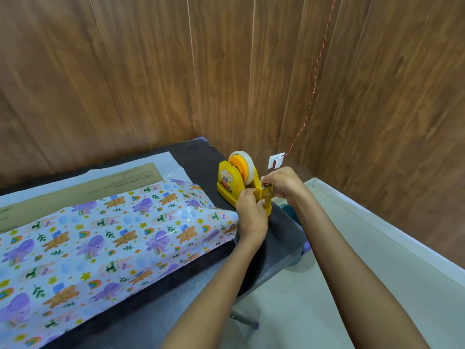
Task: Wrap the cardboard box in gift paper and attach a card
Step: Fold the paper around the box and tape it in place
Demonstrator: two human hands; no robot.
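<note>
At the table [201, 159] corner our left hand [251, 212] grips the tape dispenser [230, 183], right hand [283, 183] pinches tape [266, 192] (gift paper [113, 238] seemingly unsealed, card pending).

Printing on the cardboard box [75, 195] cannot be read.

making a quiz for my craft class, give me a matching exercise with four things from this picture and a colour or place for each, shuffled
Things
1 tape dispenser
2 gift paper
3 cardboard box
4 twisted cord

Descriptions
a plain brown, partly covered
b red, running down the wall
c yellow, at the right end of the table
d printed with bears and rainbows

Pairs: 1-c, 2-d, 3-a, 4-b
</note>
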